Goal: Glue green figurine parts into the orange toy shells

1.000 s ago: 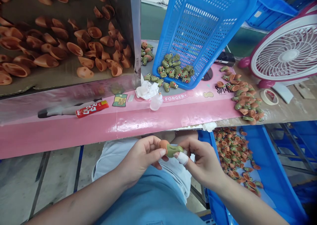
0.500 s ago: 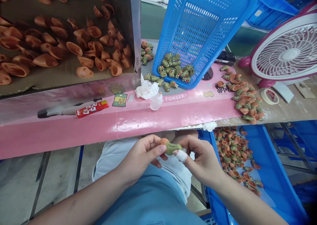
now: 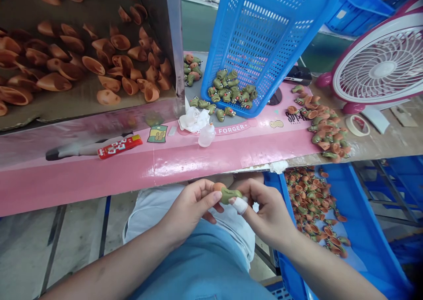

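Note:
Between my two hands, above my lap, is a small green-and-orange figure part (image 3: 230, 195). My left hand (image 3: 194, 203) pinches its orange end between thumb and fingers. At the green end, my right hand (image 3: 261, 207) grips with thumb and fingertips; its thumb wears a white wrap. Similar green pieces (image 3: 231, 88) lie in the low end of a tilted blue basket (image 3: 264, 31). Orange hollow pieces (image 3: 95, 64) fill the cardboard box (image 3: 180, 62) at upper left. Joined green-and-orange pieces (image 3: 330, 132) are heaped on the table at right.
A blue bin (image 3: 366, 229) with many joined pieces sits below the table edge at right. On the pink tabletop (image 3: 132, 172) are a red packet (image 3: 119, 146), crumpled tissue (image 3: 194, 119) and a small translucent bottle (image 3: 206, 135). A fan (image 3: 383, 66) and tape roll (image 3: 358, 126) stand right.
The view has shifted slightly, so the table items appear a little further left. Both hands keep their hold on the figure part, with almost no visible movement.

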### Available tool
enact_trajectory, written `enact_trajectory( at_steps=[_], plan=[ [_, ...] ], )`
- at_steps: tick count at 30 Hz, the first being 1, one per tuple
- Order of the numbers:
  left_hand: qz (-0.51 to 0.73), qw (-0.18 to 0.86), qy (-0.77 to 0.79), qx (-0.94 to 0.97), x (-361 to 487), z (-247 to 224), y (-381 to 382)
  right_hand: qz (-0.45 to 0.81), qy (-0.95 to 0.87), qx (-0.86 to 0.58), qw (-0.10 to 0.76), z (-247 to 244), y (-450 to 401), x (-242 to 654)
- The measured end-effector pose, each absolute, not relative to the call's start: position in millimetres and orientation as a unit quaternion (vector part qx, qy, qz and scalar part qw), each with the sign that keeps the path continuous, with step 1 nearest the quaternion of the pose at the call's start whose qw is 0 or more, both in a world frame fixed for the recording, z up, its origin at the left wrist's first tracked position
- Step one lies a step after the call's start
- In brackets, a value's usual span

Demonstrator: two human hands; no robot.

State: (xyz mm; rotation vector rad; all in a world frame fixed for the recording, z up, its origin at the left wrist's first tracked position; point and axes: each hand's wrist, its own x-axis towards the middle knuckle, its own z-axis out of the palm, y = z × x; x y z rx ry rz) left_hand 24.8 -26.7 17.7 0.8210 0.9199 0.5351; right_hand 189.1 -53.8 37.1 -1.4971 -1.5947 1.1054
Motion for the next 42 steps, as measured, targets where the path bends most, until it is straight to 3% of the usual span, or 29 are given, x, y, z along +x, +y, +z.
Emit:
enact_trajectory(
  at_steps=[23, 27, 31, 36, 39, 42],
  plan=[
    [0.290, 0.775, 0.438, 0.350, 34.0, 13.8, -26.8, 0.447, -0.593, -0.591, 0.314, 31.9, -49.0, 187.1],
    [0.284, 0.757, 0.461, 0.366, 24.2, 12.3, -26.9, 0.364, -0.607, -0.623, 0.334, 11.8, -31.5, 214.5],
    [0.308, 0.598, 0.516, 0.530, -5.2, 21.4, -21.4, 0.144, -0.582, -0.745, 0.292, -24.5, 14.2, 275.4],
    [0.406, 0.226, 0.592, 0.658, -63.0, 43.8, 23.0, 0.037, -0.510, -0.839, 0.186, -51.5, 59.3, 329.8],
    [0.339, -0.011, 0.630, 0.698, -96.0, 55.5, 65.9, 0.010, -0.485, -0.862, 0.147, -51.3, 68.3, 335.2],
    [0.243, -0.117, 0.624, 0.733, -118.0, 64.8, 96.6, -0.033, -0.474, -0.875, 0.091, -42.8, 69.8, 328.1]
  ],
)
